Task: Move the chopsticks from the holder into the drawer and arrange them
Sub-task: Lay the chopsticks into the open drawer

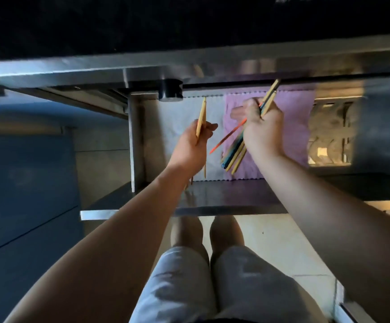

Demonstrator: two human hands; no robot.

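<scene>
Head view, looking down into an open steel drawer [231, 197] under the counter [73, 71] edge.

Left grip [193, 145]: fingers curled round a pair of tan chopsticks [201, 117], held over the white liner [180, 113] on the drawer's left side. Tips point away from the person.

Right grip [265, 130]: fist closed round a mixed bundle of chopsticks [234, 152], tan, teal and one orange, slanting over the purple cloth [298, 136] on the drawer's right side. The bundle fans out below the fist. Whether any stick touches the cloth, cannot tell.

Grips near each other, not touching. Pale shorts [184, 287] and bare knees below the drawer front.
</scene>
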